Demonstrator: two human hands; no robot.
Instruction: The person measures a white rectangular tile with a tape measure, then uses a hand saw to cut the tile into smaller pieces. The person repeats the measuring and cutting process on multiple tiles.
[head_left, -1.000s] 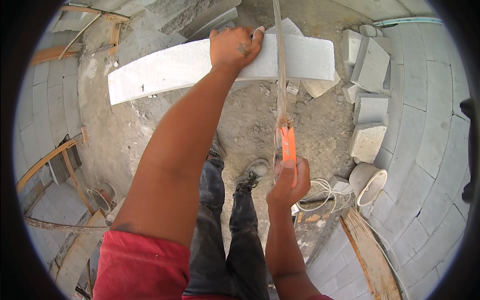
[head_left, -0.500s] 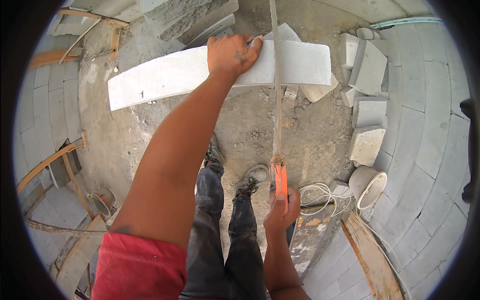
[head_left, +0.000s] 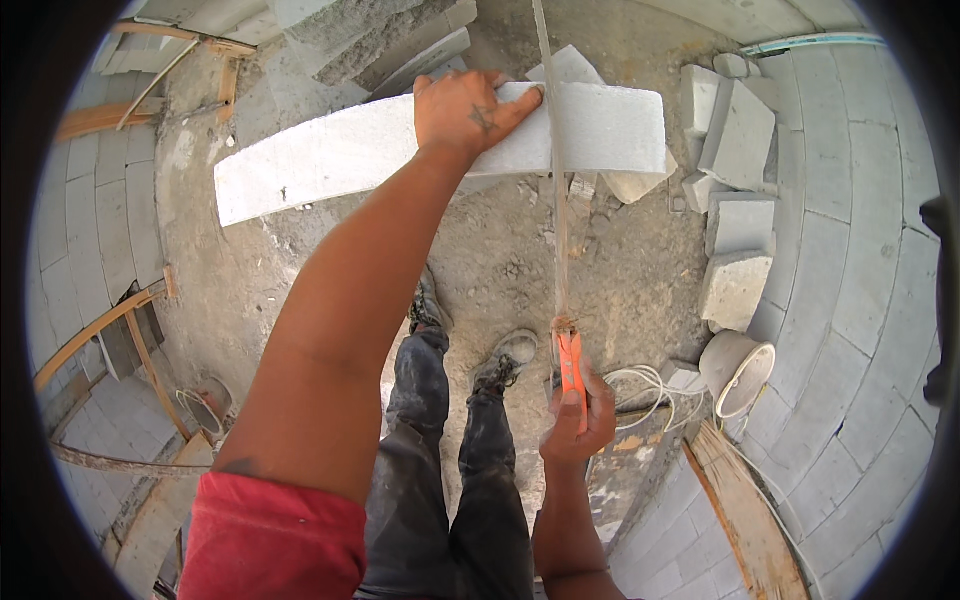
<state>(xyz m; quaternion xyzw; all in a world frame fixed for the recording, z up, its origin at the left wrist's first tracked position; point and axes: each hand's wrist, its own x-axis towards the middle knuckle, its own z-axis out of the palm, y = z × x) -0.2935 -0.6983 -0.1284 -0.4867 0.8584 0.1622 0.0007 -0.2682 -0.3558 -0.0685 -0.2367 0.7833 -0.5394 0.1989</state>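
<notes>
Across the white block [head_left: 330, 150], a saw [head_left: 560, 240]: left grip [head_left: 465, 115] clamped on block, right grip [head_left: 585, 422] round handle [head_left: 570, 362].

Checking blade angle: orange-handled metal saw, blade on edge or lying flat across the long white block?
On edge: the saw shows only a narrow blade strip crossing the block. Depth in it: cannot tell.

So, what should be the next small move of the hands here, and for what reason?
I would probably shift the left hand slightly leftward along the white block before any saw stroke: its thumb looks very close to the saw blade, which crosses the block, while the right hand grips the orange handle.
</notes>
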